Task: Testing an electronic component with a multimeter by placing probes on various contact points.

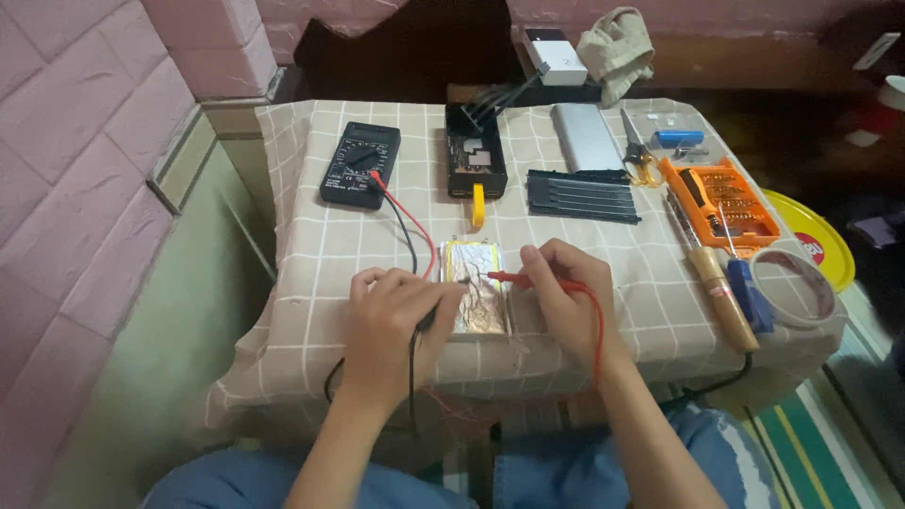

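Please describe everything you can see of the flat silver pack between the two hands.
The flat silver pack looks like foil, rectangular, with a yellowish top edge. It lies flat on the checked tablecloth near the front edge. The red probe in the right hand touches its upper part; the left hand covers its left side.

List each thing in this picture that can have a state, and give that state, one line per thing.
left hand: gripping the black probe
right hand: gripping the red probe
silver battery pack: lying flat, both probe tips on it
multimeter: face up, leads plugged in
black device case: open, circuit board showing
orange bit case: open
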